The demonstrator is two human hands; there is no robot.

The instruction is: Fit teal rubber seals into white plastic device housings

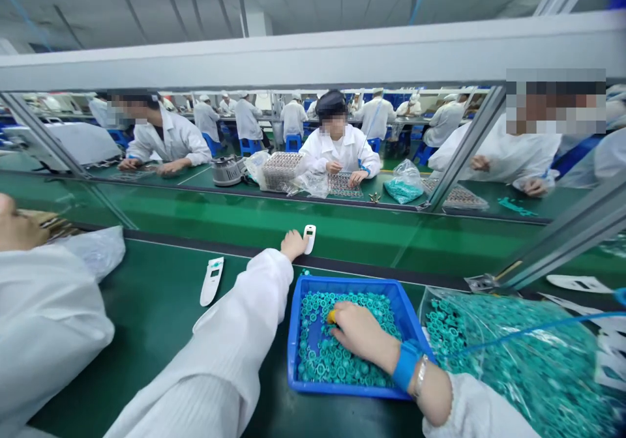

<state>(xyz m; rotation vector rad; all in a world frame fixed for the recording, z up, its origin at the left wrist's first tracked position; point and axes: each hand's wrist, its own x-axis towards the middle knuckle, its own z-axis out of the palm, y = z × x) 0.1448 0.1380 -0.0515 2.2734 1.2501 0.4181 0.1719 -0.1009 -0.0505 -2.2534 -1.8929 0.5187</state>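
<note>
My left hand [293, 246] reaches forward over the green belt, its fingers closed at the side of a white plastic casing [310, 231] with a small window. My right hand [359, 330], a blue strap round its wrist, is down in a blue tray [362, 394] of loose teal plastic rings [337, 363]. Its fingers are bent together, with yellow on one fingertip; whatever they pinch is hidden. Left of the tray, a second white casing [211, 285] lies on the table with a teal piece at its top end.
A clear bag of teal rings [528, 353] lies right of the tray, near more white casings [580, 284]. Past the belt [244, 219], several co-workers in white coats sit at a bench. Metal posts [467, 148] frame the line. A neighbour's sleeve [46, 321] is at left.
</note>
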